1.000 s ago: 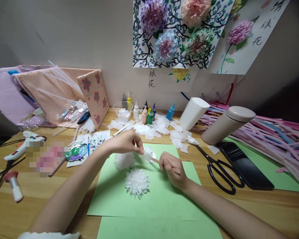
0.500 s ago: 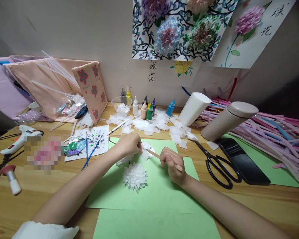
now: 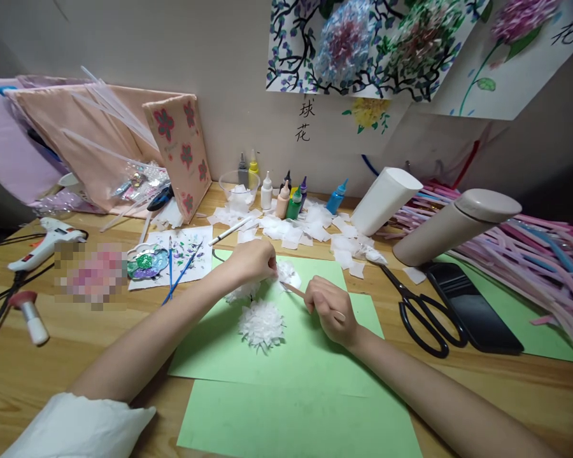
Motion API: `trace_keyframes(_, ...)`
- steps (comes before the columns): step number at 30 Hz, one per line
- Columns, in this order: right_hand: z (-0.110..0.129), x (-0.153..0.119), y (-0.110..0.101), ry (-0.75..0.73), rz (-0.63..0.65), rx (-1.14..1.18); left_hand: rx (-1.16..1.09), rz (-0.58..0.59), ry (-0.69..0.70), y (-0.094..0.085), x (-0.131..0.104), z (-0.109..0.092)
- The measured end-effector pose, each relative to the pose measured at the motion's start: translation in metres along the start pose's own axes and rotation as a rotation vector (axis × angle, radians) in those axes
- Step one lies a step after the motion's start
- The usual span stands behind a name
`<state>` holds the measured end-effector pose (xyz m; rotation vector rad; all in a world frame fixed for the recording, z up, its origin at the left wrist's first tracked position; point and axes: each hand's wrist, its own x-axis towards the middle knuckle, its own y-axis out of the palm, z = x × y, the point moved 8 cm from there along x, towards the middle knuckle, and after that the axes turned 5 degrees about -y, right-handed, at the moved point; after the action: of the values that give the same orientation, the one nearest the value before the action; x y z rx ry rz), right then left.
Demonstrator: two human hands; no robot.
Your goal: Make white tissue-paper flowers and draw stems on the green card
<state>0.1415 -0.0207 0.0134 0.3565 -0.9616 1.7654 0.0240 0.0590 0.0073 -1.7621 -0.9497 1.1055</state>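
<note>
Over the green paper [image 3: 315,362], my right hand [image 3: 330,310] is closed round a thin wooden stick [image 3: 294,290] whose tip points at a white paper flower [image 3: 288,273]. My left hand [image 3: 255,259] is at the left side of that flower, fingers pinched together; what they hold, if anything, is too small to make out. A second white flower [image 3: 261,324] lies on the green paper nearer to me. Another white flower [image 3: 241,292] shows partly beneath my left hand and wrist.
White paper squares [image 3: 286,229] and paint bottles [image 3: 293,203] lie behind the hands. Scissors [image 3: 423,308], a phone [image 3: 472,308] and a tumbler [image 3: 453,226] are at the right. Brushes [image 3: 184,273], a palette [image 3: 147,262] and a glue gun [image 3: 48,245] are at the left.
The whole view has shifted, so most things on the table appear slightly higher and further right. Both hands keep nearly the same places beside the white flower, the right still holding the stick.
</note>
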Motion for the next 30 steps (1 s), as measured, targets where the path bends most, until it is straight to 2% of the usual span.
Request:
trace_keyframes(8,-0.005,-0.001,0.003,0.043,0.019,-0.004,0.028,0.006,0.002,-0.002,0.0,0.004)
trace_keyframes(13,-0.011,0.0,0.003,0.092,-0.007,0.005,0.077,-0.01,-0.042,-0.002,0.003,0.008)
trace_keyframes(21,-0.003,0.0,0.001,0.013,-0.01,0.01,0.092,-0.066,-0.053,0.003,0.006,0.008)
trace_keyframes(26,-0.009,-0.001,0.007,0.046,0.038,0.007,0.076,-0.058,-0.057,0.002,0.007,0.009)
trace_keyframes(30,-0.012,0.0,0.004,0.081,-0.005,0.008,0.072,-0.053,-0.051,0.003,0.007,0.009)
